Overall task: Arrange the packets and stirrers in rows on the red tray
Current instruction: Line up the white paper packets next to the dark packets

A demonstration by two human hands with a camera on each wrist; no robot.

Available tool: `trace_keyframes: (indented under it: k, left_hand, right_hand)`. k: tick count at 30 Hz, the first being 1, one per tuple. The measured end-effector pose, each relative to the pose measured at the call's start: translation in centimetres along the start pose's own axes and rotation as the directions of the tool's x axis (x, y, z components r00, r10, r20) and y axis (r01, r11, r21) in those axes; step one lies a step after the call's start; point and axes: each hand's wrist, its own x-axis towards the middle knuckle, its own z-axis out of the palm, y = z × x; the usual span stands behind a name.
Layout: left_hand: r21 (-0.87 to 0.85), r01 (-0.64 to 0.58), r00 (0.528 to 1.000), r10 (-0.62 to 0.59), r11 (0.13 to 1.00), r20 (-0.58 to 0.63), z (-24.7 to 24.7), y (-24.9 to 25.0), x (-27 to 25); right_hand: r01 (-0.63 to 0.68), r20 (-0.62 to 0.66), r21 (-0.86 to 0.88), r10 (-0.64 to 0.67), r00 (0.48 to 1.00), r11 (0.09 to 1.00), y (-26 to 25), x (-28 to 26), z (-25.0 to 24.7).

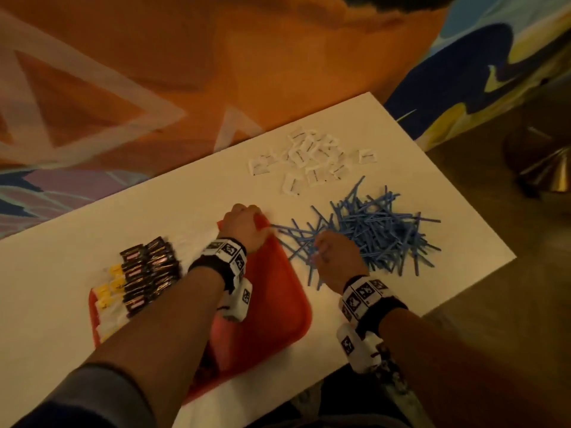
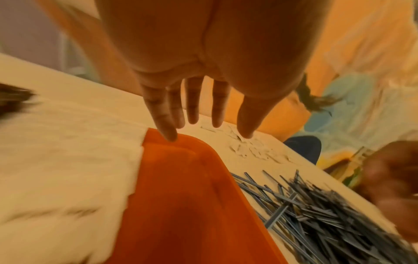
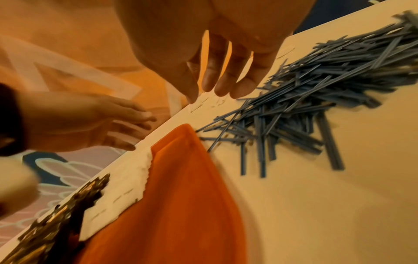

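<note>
1. The red tray [image 1: 272, 304] lies on the white table [image 1: 432, 304], with dark packets [image 1: 148, 270], yellow packets [image 1: 111, 285] and white packets [image 3: 126, 192] rowed along its left part
2. The left hand [image 1: 244, 225] hovers at the tray's far corner, fingers straight and empty
3. The right hand [image 1: 336, 254], relaxed and empty, reaches the blue stirrers [image 1: 380, 230] heaped just right of the tray
4. Best to pinch a small bunch, align the ends, and lay it parallel on the tray's bare right part

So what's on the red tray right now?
Rows of dark packets, yellow packets and white packets. The right half is bare tray. No stirrers. The left arm covers part.
</note>
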Motion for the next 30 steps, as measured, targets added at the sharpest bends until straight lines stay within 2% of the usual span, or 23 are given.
trace_keyframes:
  k: [4, 6, 9, 13, 16, 25, 27, 30]
  left_hand:
    - [0.165, -0.052, 0.999, 0.049, 0.985, 0.019, 0.0, 4.8, 6.9]
    - [0.238, -0.075, 0.997, 0.069, 0.968, 0.034, -0.2, 6.7, 10.2]
    - [0.279, -0.042, 0.996, 0.017, 0.959, 0.091, -0.9, 8.4, 14.2]
    - [0.344, -0.057, 0.983, -0.007, 0.937, 0.182, -1.3, 9.0, 17.7]
    - [0.426, -0.106, 0.983, 0.029, 0.899, 0.182, -1.2, 8.8, 18.2]
    - [0.212, -0.069, 0.996, 0.079, 0.975, -0.038, 0.6, 8.7, 15.5]
    - [0.103, -0.035, 0.994, 0.045, 0.994, -0.099, 1.0, 8.8, 14.9]
    - [-0.058, 0.032, 0.994, -0.038, 0.998, -0.106, 1.3, 8.3, 14.0]
  right_hand:
    - [0.027, 0.048, 0.034, -0.029, 0.998, 0.999, 2.5, 2.4, -2.8]
    - [0.073, 0.084, -0.009, -0.072, 0.994, 0.997, 3.5, 3.5, -4.1]
    - [0.112, 0.108, 0.022, -0.114, 0.988, 0.993, 4.4, 5.1, -5.8]
    - [0.123, 0.142, 0.037, -0.127, 0.982, 0.992, 5.0, 7.2, -6.4]
    - [0.134, 0.144, 0.052, -0.14, 0.98, 0.99, 5.1, 8.5, -6.6]
    - [0.129, 0.164, 0.117, -0.147, 0.975, 0.985, 4.1, 10.3, -5.8]
    - [0.127, 0.161, 0.141, -0.149, 0.976, 0.982, 3.9, 10.4, -5.6]
    - [0.108, 0.172, 0.159, -0.135, 0.976, 0.981, 3.7, 10.3, -5.5]
